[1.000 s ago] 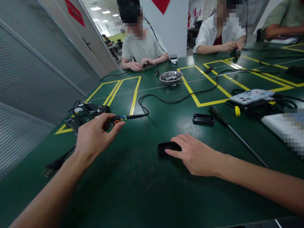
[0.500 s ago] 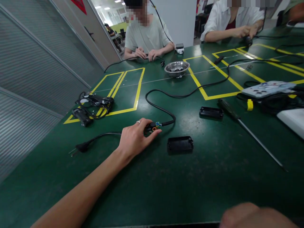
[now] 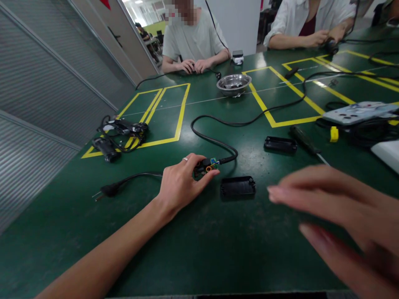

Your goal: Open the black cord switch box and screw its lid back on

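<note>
My left hand (image 3: 183, 178) is closed round a small circuit board (image 3: 207, 166) with an orange ring coil on it, and hides part of the board. A black cable (image 3: 230, 157) leads off its right end. On the left, a cord runs from under my hand to a two-pin plug (image 3: 109, 189). Just right of the board lies one black plastic case half (image 3: 237, 188), its hollow side up. Another case half (image 3: 280, 144) lies farther back. My right hand (image 3: 336, 207) hovers at the right with thumb and fingers apart, holding nothing. It covers most of a screwdriver (image 3: 304, 139).
Bundled black cables and adapters (image 3: 121, 135) lie at the left. A metal bowl (image 3: 233, 85) stands toward the back. At the right are a phone (image 3: 358, 112), a yellow piece (image 3: 334, 134) and a white object (image 3: 386, 153). Two people work across the table (image 3: 193, 241).
My right hand has risen from the bottom edge into the right side of the view, its fingers spreading. My left hand keeps its grip on the circuit board, shifted slightly right in view.
</note>
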Tool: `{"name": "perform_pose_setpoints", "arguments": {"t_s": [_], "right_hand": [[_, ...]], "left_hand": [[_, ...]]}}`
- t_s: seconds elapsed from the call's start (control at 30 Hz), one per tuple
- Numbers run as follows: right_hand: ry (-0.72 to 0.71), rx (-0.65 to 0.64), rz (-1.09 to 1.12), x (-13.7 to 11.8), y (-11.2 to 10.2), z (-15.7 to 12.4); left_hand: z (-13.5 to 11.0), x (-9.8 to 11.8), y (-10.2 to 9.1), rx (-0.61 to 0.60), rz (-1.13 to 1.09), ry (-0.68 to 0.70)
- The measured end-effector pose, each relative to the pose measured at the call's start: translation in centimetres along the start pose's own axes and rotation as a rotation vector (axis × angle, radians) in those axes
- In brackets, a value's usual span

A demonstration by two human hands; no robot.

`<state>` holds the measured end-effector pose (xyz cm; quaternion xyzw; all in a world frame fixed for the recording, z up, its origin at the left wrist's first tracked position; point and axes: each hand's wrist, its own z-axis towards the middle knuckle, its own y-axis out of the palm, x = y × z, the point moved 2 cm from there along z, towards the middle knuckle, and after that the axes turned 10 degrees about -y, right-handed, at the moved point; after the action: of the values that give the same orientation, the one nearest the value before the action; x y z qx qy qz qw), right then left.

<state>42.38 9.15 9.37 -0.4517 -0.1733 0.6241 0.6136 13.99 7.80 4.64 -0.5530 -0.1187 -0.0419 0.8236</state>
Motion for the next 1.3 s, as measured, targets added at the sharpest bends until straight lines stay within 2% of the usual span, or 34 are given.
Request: {"name": "perform_pose_setpoints", "arguments": {"t_s": [0.03,0.07,0.17,0.27,0.37,0.57,0.7,1.03,1.3], "right_hand": [[0.042,0.031,-0.022,1.0,-0.2,1.2],[0.016,0.04,-0.036,2.0,-0.1,2.2],[-0.04,-0.037,-0.029,4.8,2.0,3.9],[-0.127,-0.104,0.007,6.5,4.6,3.9],[-0.164,-0.126,0.03,7.2,5.7,3.2],[-0.036,-0.204,0.045,7.9,5.2,1.6],[0.024,-0.225,0.065,8.4,5.3,1.1],[0.052,-0.302,0.077,8.0,5.3,1.2],[0.026,-0.223,0.019,8.3,4.8,1.5]], "left_hand": [[-0.1,0.5,0.0,-0.001,-0.016,0.017],[-0.2,1.0,0.0,-0.004,-0.032,0.035],[-0.4,2.7,0.0,-0.021,-0.091,0.105],[-0.7,4.0,0.1,-0.056,-0.143,0.179],[-1.0,4.5,0.6,-0.129,-0.155,0.242],[-1.5,3.8,1.4,-0.315,-0.173,0.356],[-1.6,3.3,1.6,-0.364,-0.173,0.351],[-1.4,3.1,1.7,-0.384,-0.19,0.348],[-1.5,3.1,1.7,-0.346,-0.199,0.339]]}}
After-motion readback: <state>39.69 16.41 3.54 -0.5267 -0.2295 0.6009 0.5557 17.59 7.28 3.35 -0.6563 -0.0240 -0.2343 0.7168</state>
